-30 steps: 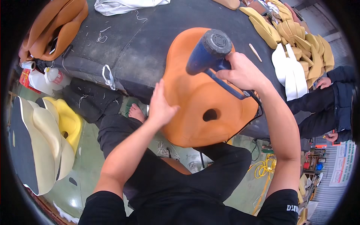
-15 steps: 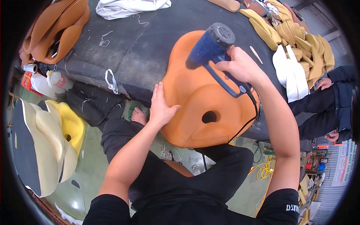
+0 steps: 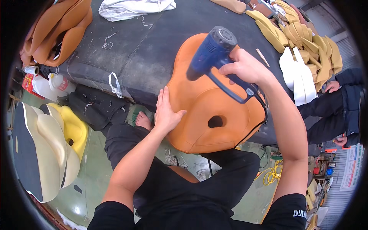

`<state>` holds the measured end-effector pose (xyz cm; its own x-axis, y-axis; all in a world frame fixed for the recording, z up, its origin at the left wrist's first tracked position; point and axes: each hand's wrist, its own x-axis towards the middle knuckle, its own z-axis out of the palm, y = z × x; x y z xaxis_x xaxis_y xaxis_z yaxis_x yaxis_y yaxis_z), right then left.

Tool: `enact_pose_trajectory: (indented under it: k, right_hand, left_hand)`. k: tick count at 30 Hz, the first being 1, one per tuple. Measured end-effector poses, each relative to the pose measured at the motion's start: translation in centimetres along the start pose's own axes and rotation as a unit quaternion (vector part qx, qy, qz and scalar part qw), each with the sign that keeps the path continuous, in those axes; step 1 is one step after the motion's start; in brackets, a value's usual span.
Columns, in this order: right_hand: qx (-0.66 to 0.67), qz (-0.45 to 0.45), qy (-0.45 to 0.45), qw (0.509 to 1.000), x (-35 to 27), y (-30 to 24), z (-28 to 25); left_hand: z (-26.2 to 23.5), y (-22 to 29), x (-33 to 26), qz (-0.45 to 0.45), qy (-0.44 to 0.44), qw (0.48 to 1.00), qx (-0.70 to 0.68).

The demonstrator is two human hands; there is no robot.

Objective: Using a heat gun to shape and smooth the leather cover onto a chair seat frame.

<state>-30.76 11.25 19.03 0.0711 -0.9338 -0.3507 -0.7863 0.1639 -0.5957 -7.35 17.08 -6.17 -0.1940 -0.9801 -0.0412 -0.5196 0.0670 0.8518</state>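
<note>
A padded seat in tan-orange covering (image 3: 237, 126), with a dark round hole, rests partly on the dark table and partly over my lap. My left hand (image 3: 168, 113) lies flat on its left edge, fingers stretched and thumb apart. Above the seat, my right hand (image 3: 245, 68) is wrapped round the grip of a blue heat gun (image 3: 211, 53). The gun's nozzle end points down and left toward the seat's upper part, and its black cord runs down over the seat's right edge.
Brown covered seats (image 3: 61, 30) and white fabric (image 3: 134, 8) lie on the table (image 3: 126, 46). Yellow foam pieces (image 3: 306, 42) are piled at far right, near white panels (image 3: 297, 74) and another person (image 3: 333, 103). Foam seats (image 3: 42, 149) stand on the floor at left.
The heat gun in my right hand has shifted slightly down and left over the seat. My left hand stays on the seat's edge.
</note>
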Motion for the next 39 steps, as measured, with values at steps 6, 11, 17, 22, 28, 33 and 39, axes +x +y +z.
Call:
enact_pose_trajectory:
  k: [6,11,17,22,28,33,39]
  right_hand:
    - [-0.07,-0.077,0.101,0.99,1.5,0.0,1.6]
    - [0.014,-0.057,0.047,0.997,0.8,-1.5,2.5]
    - [-0.134,-0.003,0.083,0.988,0.3,1.1,0.4]
    - [-0.006,0.048,0.079,0.996,-1.9,2.2,0.0]
    - [0.006,0.046,0.047,0.998,-2.6,2.7,-0.3]
    - [-0.026,0.054,0.094,0.994,-2.4,3.1,-0.2]
    - [-0.037,-0.025,0.156,0.987,-0.3,4.0,1.2]
  left_hand:
    - [0.4,-0.2,0.1,0.012,0.003,1.0,0.008]
    - [0.0,0.3,0.0,0.004,-0.002,1.0,0.006]
    - [0.2,0.1,0.1,0.012,-0.001,1.0,0.0]
    - [0.0,-0.1,0.0,0.016,0.006,1.0,0.008]
    - [0.3,0.1,0.1,0.009,0.004,1.0,-0.003]
    - [0.1,0.3,0.0,0.0,-0.004,1.0,-0.001]
    - [0.2,0.4,0.0,0.002,-0.004,1.0,-0.008]
